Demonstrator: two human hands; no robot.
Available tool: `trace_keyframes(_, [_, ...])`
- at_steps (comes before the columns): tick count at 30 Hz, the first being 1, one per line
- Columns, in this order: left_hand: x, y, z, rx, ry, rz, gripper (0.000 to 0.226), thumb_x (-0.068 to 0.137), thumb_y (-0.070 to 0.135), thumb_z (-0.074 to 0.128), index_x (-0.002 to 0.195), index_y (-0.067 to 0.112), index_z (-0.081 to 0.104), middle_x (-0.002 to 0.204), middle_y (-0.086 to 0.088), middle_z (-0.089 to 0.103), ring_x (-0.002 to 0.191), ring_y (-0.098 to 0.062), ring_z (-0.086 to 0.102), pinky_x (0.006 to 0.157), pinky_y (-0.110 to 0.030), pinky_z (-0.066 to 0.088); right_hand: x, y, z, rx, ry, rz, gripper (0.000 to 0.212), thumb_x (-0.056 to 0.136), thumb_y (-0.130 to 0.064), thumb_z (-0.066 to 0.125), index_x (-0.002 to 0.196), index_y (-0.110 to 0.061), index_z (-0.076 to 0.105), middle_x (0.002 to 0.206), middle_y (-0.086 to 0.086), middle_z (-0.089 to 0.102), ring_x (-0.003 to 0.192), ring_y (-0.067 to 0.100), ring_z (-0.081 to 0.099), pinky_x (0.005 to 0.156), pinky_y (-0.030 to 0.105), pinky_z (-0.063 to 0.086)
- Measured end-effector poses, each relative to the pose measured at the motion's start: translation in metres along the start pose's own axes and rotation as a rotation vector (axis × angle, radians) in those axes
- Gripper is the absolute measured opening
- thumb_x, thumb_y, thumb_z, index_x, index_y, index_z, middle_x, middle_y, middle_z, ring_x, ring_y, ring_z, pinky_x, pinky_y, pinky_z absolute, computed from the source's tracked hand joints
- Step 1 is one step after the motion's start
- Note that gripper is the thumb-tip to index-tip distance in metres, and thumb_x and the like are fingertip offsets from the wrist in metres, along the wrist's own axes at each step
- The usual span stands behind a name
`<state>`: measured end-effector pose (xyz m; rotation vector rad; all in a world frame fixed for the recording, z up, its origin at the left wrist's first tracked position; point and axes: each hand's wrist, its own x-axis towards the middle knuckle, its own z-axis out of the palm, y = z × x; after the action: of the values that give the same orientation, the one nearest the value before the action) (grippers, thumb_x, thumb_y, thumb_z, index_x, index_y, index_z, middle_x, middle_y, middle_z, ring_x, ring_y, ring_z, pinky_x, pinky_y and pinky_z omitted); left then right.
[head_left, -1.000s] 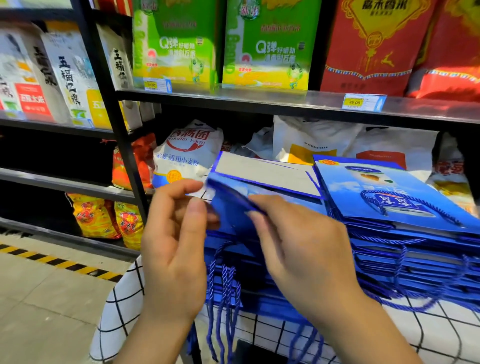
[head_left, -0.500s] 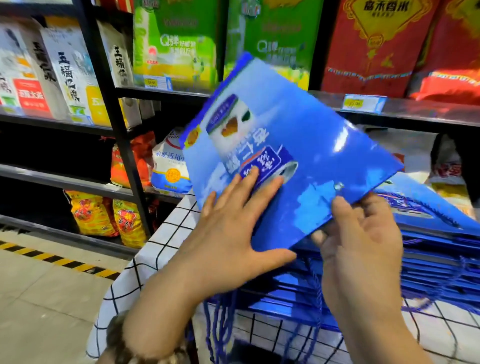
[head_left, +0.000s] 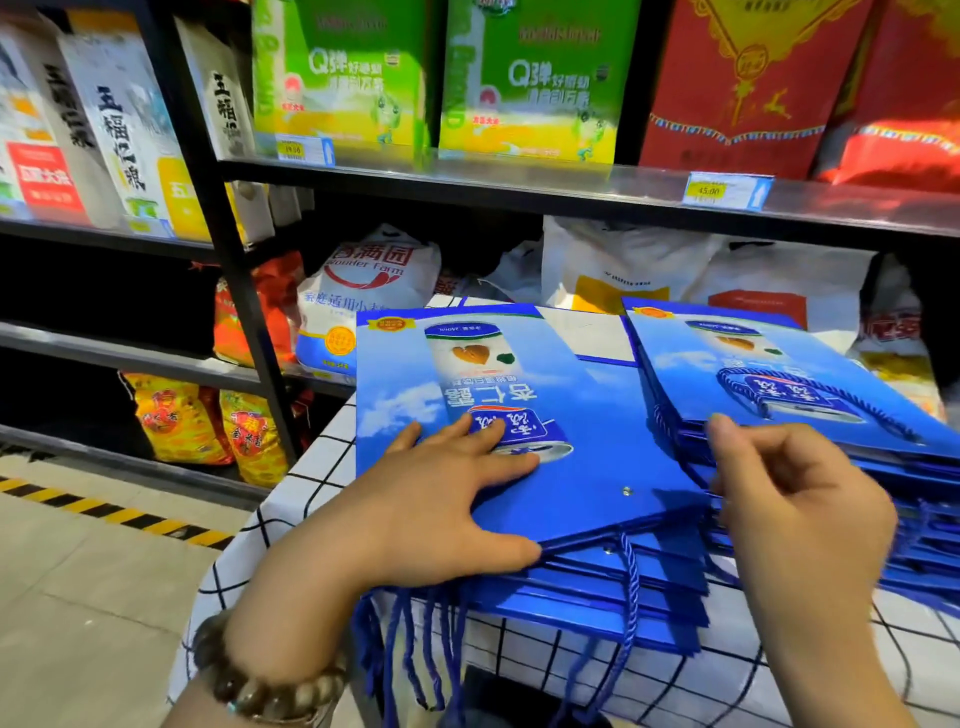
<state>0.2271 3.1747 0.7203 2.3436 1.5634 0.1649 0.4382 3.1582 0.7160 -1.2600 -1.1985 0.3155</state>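
Observation:
A flat blue paper gift bag (head_left: 597, 415) with a printed drink can lies on top of the left stack of like bags. My left hand (head_left: 441, 509) presses flat on its near left part, fingers straight and the thumb along the near edge. A second stack of blue bags (head_left: 779, 374) lies to the right, fanned and tilted. At that stack's near left edge my right hand (head_left: 800, 499) hovers with loosely curled fingers and the thumb raised; I see nothing held in it. Blue rope handles (head_left: 415, 639) hang over the table's front.
Both stacks rest on a table with a white, black-checked cloth (head_left: 291, 499). Behind it stands a black metal shelf (head_left: 519, 182) with green and red boxes, a price tag (head_left: 722, 191) and a flour sack (head_left: 363, 291). Yellow-black tape (head_left: 104, 509) marks the floor at left.
The blue bag was lifted off the pile and turned over in both hands. It now lies flat, printed side up, on the left stack; my right hand has let go and moved right.

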Motion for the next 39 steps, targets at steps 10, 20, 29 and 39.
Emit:
trace_keyframes(10, [-0.037, -0.007, -0.021, 0.074, 0.176, 0.039, 0.056, 0.072, 0.062, 0.061, 0.123, 0.047, 0.045, 0.125, 0.031, 0.044, 0.113, 0.009, 0.040, 0.093, -0.013, 0.033, -0.012, 0.001, 0.030, -0.572, -0.862, -0.389, 0.069, 0.071, -0.068, 0.015, 0.121, -0.042, 0.056, 0.136, -0.020, 0.047, 0.130, 0.003, 0.040, 0.105, 0.025, 0.029])
trace_keyframes(20, [-0.047, -0.002, -0.022, 0.311, 0.330, -0.064, 0.041, 0.091, 0.040, 0.049, 0.127, 0.048, 0.033, 0.116, 0.022, 0.044, 0.117, 0.000, 0.038, 0.083, -0.019, 0.038, -0.020, -0.004, 0.038, -0.630, -0.886, -0.295, 0.071, 0.068, -0.072, 0.016, 0.127, -0.047, 0.046, 0.143, -0.027, 0.033, 0.134, -0.004, 0.026, 0.104, 0.017, 0.017])
trace_keyframes(29, [-0.035, 0.016, -0.020, -0.572, 0.589, -0.179, 0.026, 0.077, 0.017, 0.070, 0.077, 0.042, 0.061, 0.070, 0.014, 0.065, 0.053, 0.001, 0.055, 0.054, -0.016, 0.042, -0.023, 0.000, 0.040, -0.591, -0.827, -0.275, 0.078, 0.062, -0.072, 0.012, 0.122, -0.045, 0.053, 0.139, -0.022, 0.043, 0.132, 0.003, 0.035, 0.097, 0.020, 0.020])
trace_keyframes(39, [-0.014, 0.066, -0.012, -1.271, 0.572, -0.050, 0.027, 0.075, 0.005, 0.072, 0.096, 0.022, 0.070, 0.084, -0.008, 0.072, 0.071, -0.018, 0.070, 0.071, -0.030, 0.057, -0.024, -0.012, 0.022, 0.197, -0.763, 0.279, 0.041, 0.095, -0.039, 0.039, 0.078, -0.021, 0.072, 0.086, -0.014, 0.070, 0.083, -0.001, 0.063, 0.082, 0.023, 0.045])
